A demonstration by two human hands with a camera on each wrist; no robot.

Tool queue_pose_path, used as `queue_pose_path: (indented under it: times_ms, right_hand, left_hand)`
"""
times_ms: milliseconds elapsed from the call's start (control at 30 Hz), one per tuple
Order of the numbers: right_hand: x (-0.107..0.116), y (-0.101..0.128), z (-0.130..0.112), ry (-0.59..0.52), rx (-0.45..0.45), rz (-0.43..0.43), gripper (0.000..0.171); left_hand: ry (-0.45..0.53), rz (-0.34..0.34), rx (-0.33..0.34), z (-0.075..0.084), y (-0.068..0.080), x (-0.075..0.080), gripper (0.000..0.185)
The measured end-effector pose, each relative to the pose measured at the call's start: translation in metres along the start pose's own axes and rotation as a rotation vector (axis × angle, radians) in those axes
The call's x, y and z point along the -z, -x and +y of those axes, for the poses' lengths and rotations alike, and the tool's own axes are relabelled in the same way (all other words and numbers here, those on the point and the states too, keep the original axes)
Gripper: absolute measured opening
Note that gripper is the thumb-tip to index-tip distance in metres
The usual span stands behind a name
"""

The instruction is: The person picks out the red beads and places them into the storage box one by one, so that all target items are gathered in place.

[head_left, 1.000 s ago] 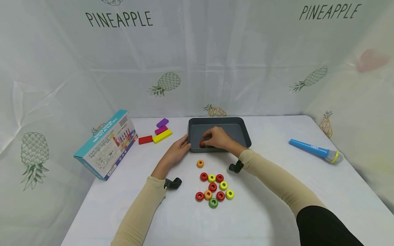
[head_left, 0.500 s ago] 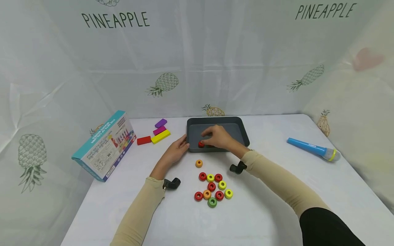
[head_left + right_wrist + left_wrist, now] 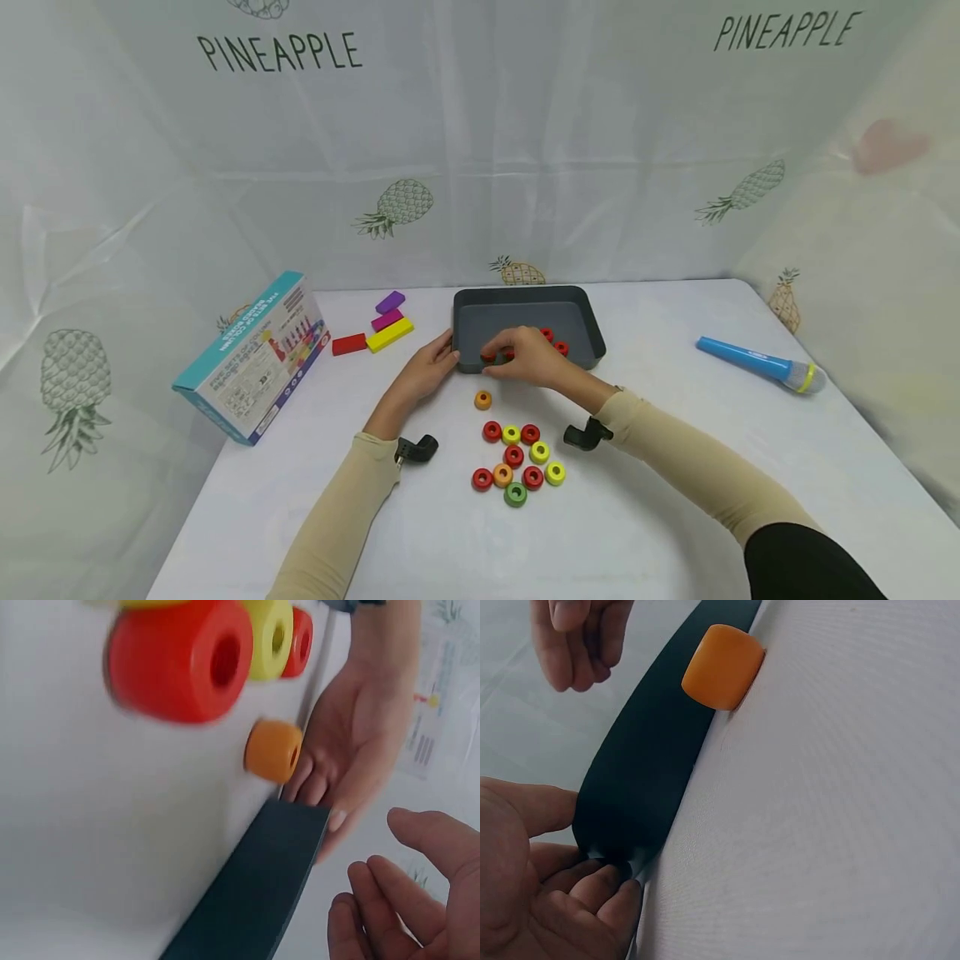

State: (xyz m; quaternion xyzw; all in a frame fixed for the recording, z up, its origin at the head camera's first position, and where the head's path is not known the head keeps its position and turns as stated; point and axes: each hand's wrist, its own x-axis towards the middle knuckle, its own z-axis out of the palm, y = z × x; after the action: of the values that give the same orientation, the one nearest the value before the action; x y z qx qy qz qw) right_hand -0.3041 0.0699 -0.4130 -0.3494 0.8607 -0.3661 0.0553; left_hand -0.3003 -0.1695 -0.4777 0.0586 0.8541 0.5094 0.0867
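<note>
A dark grey tray (image 3: 517, 297) lies at the back of the table. My left hand (image 3: 426, 371) holds its left end, thumb at the rim and fingers bent against the outer wall in the left wrist view. Over the tray's front left is my right hand (image 3: 525, 358); the right wrist view shows its thumb and fingers (image 3: 386, 904) apart with nothing between them. Red beads (image 3: 561, 347) sit inside the tray to the right of this hand. Another red bead (image 3: 488, 358) shows below its fingertips, partly hidden. An orange bead (image 3: 483, 400) stands just before the tray.
Several red, yellow, orange and green beads (image 3: 513, 456) are grouped nearer me. Coloured blocks (image 3: 390, 333) and a tilted toy box (image 3: 258, 358) are at the left. A blue microphone (image 3: 757, 363) lies at the right. A printed curtain (image 3: 480, 167) hangs behind.
My right hand has let go of a red bead in the tray and drawn slightly nearer me. More red beads have come into sight beside it. The left hand stays at the tray.
</note>
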Motion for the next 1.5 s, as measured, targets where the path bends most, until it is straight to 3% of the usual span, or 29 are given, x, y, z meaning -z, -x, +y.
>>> queue_pose_path:
  times_ms: [533, 767, 1033, 1200, 1500]
  right_hand:
    - [-0.026, 0.030, -0.010, -0.004, 0.009, -0.117, 0.026]
    - [-0.031, 0.035, -0.012, -0.027, 0.028, -0.152, 0.028]
    - [-0.037, 0.040, -0.011, -0.007, -0.034, -0.185, 0.030]
    - [-0.038, 0.043, -0.010, -0.022, -0.028, -0.195, 0.028]
    - [-0.043, 0.050, -0.008, -0.003, -0.020, -0.223, 0.021]
  left_hand:
    - [-0.016, 0.007, 0.001, -0.001, 0.002, 0.001, 0.064]
    - [-0.007, 0.018, -0.002, 0.000, 0.001, 0.002, 0.063]
    - [0.013, 0.011, -0.003, 0.000, 0.002, 0.002, 0.063]
    - [0.027, 0.012, 0.001, 0.000, 0.001, 0.001, 0.063]
    - [-0.016, 0.010, -0.020, -0.001, -0.001, 0.000, 0.063]
